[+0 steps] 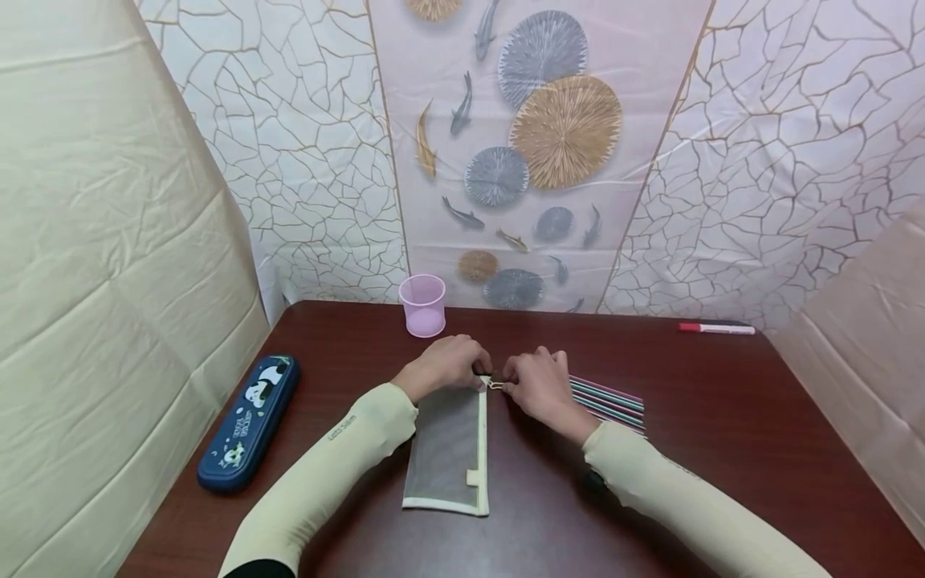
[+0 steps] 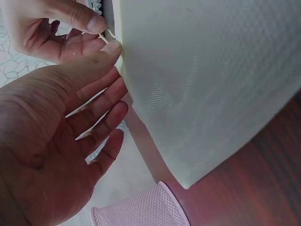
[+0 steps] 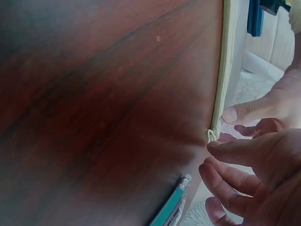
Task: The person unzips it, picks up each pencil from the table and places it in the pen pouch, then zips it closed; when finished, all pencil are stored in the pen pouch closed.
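Observation:
A mesh pouch (image 1: 444, 449) with a cream edge lies on the table in the head view. My left hand (image 1: 450, 365) pinches its far right corner between thumb and fingers; in the left wrist view the thumb of that hand (image 2: 61, 117) presses on the pouch's edge (image 2: 118, 28). With thumb and finger, my right hand (image 1: 542, 389) pinches a small cream cord loop (image 1: 495, 385) at the same corner. The right wrist view shows the loop (image 3: 212, 135) at the end of the cream edge, held by the right hand (image 3: 254, 174).
Several striped pencils (image 1: 607, 401) lie beside my right hand. A pink mesh cup (image 1: 424, 309) stands at the back, a red-and-white marker (image 1: 717, 328) lies at the back right, and a blue panda case (image 1: 249, 421) is at the left.

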Demonstrator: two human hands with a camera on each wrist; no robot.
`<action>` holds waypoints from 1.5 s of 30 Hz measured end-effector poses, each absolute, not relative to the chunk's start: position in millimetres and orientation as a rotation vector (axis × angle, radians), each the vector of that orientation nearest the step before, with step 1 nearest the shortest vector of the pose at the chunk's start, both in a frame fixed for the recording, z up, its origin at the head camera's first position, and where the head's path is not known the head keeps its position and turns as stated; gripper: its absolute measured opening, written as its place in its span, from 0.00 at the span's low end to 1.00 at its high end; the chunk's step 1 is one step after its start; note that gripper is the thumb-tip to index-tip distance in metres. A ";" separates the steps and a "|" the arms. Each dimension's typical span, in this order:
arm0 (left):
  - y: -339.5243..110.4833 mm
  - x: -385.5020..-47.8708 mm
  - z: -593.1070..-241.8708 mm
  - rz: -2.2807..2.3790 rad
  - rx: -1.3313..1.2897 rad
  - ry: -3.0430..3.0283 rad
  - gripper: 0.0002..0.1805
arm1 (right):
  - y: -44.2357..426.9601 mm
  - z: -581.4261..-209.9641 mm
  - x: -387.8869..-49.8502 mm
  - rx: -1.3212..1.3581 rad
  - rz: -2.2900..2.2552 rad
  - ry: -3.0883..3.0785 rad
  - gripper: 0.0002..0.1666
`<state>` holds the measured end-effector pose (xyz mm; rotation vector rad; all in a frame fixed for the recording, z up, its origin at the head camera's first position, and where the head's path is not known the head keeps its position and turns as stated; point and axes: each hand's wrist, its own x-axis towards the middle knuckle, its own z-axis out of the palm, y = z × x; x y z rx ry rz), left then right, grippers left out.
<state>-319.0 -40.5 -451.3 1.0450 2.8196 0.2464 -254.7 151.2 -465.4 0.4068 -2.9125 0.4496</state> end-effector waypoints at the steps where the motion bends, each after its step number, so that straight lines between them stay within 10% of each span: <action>1: -40.5 -319.2 -451.5 0.244 1.049 2.817 0.15 | 150.4 -466.3 -255.0 0.412 0.444 -2.916 0.04; 45: -68.4 -332.9 -372.7 0.716 1.200 2.578 0.03 | 158.3 -446.7 -203.2 0.734 0.530 -2.463 0.05</action>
